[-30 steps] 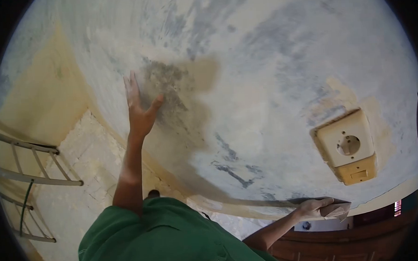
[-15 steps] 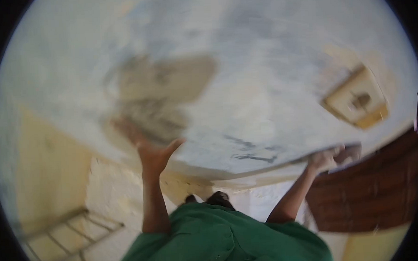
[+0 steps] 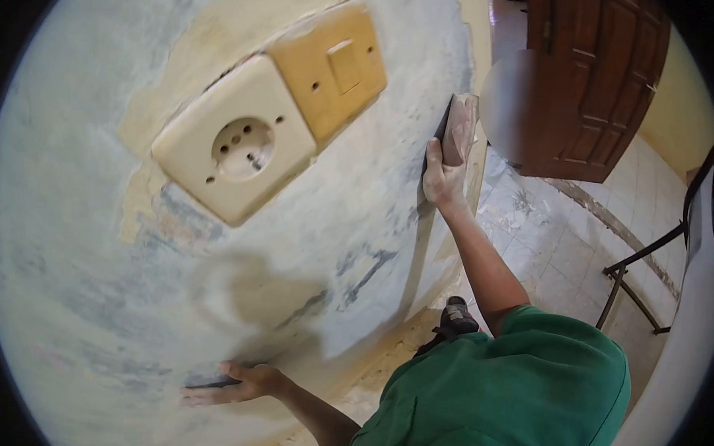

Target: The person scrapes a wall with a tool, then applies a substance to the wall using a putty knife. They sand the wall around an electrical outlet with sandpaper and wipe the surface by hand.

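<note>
My right hand [image 3: 445, 179] grips a dusty sanding block [image 3: 459, 127] at the right edge of the patchy plastered wall [image 3: 388, 198]. The block stands lengthwise along that edge, and its face toward the wall is hidden. Lower left, my left hand [image 3: 240, 385] rests against the same wall with its fingers stretched out and the thumb apart; it holds nothing. Between the hands and higher up, a cream power socket [image 3: 202, 150] sits in the wall, joined to a yellow switch plate [image 3: 334, 68].
An open brown panelled door [image 3: 598, 93] stands at the upper right. Plaster flakes [image 3: 523, 204] litter the tiled floor. A dark metal frame [image 3: 645, 252] is at the right, and my shoe [image 3: 457, 318] shows below the wall.
My view has swung right and closer to the socket, and is sharper now. My right hand still holds the block at the wall's edge. The left hand remains on the wall, fingers extended.
</note>
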{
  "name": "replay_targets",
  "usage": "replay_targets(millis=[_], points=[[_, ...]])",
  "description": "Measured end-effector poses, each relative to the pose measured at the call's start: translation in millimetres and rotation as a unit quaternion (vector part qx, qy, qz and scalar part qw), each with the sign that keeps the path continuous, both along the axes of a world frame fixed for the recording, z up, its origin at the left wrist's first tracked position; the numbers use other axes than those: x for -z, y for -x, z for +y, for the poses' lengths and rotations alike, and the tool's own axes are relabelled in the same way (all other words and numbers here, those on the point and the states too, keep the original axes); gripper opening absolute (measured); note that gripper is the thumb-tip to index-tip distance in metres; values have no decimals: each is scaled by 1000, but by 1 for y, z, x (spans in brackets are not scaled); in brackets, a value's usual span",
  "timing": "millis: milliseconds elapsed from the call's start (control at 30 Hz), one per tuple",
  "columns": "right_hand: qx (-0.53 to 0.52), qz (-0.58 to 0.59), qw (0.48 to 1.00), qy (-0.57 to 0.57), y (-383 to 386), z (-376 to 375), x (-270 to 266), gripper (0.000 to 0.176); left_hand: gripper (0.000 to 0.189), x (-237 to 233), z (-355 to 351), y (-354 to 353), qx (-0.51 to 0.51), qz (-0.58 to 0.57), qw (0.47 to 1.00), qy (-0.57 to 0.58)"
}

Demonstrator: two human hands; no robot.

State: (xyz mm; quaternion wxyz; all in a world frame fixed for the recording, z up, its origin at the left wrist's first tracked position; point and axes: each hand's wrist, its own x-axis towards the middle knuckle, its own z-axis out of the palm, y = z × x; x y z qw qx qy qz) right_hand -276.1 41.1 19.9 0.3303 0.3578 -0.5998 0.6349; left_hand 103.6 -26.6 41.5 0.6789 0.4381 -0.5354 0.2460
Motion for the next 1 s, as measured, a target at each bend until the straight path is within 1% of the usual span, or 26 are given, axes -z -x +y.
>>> replay_targets(millis=[33,100,133,167,200,233,300,367,433,467,500,533,633,700,733,767,833,900,967,1000], points=[[10,5,1000,4,5,-2,6,60,64,3,-2,-1,10,5,1000,4],[1,-83,997,10,15,-5,10,60,61,6,-3,1,6,14,1000,15],[8,-124,992,37,5,-13,14,61,61,6,-3,0,0,8,1000,12],[4,-38,998,48,-8,-12,11,62,61,8,-3,-2,3,12,1000,18],[-6,-14,998,68,-27,-13,13,63,61,11,-3,-6,-7,-3,1000,13],[-9,10,1000,16,-54,-3,4,64,60,12,-3,-7,-17,-20,1000,6],[-32,22,999,-36,-72,-1,25,63,62,13,-4,-11,-36,-36,999,-2],[-19,42,998,-33,-56,-2,31,64,60,23,-20,-46,-45,-70,995,56],[-6,61,998,-33,-35,-3,20,65,59,21,-28,-96,-113,-35,993,17],[0,33,999,-7,-21,-4,8,66,59,16,-29,-104,-112,-35,993,14],[6,4,1000,18,-13,-4,-2,67,59,11,-29,-110,-129,-7,992,5],[6,5,1000,17,-11,-4,-7,67,59,10,-29,-112,-145,21,989,-3],[9,28,999,23,-23,-7,-10,69,60,22,-34,-111,-152,33,988,-13],[-12,73,997,-4,-46,-3,1,71,61,32,-32,-108,-152,33,988,-24],[12,108,992,-59,-48,-1,13,71,62,38,-32,-108,-149,32,988,-33],[9,105,992,-65,-42,1,20,71,62,45,-32,-106,-152,28,987,-39],[30,144,986,-79,-20,1,27,69,69,53,-32,-108,-137,69,986,-60],[37,137,987,-76,-3,2,10,68,72,55,-29,-103,-119,71,988,-66],[16,26,1000,7,9,-1,0,67,72,60,-29,-95,-110,89,988,-61],[19,26,999,10,4,1,-1,67,72,63,-28,-93,-107,88,989,-58]])
